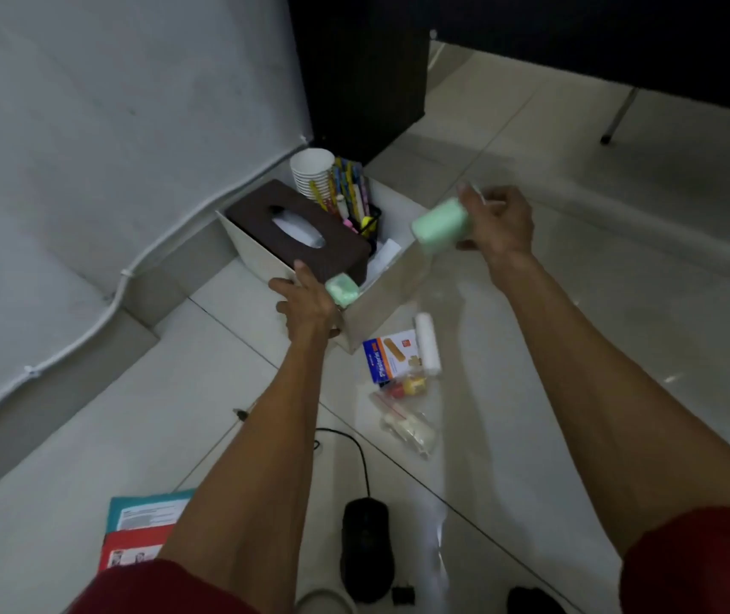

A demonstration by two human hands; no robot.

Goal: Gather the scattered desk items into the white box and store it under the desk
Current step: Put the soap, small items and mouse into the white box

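a person crouched on a tiled floor loads a white box [381,299] sitting at centre frame, beside the wall and the dark desk leg [354,82] in the upper middle. the left hand [305,299] grips the box's near rim, fingers curled over the edge, apparently to steady it; a pale green roll [342,289] lies just beside that thumb. the right hand [496,223], right of centre, closes its fingers round a second green roll [440,226], poised above the box's open end as if to drop it in. that roll's long axis runs roughly left to right, one end facing lower left. the box runs diagonally from upper left to lower right, already holding a brown tissue box [296,232], paper cups [312,170] and pens [350,188]. a plaster packet [392,354] and a mouse [365,547] lie below, ungathered.
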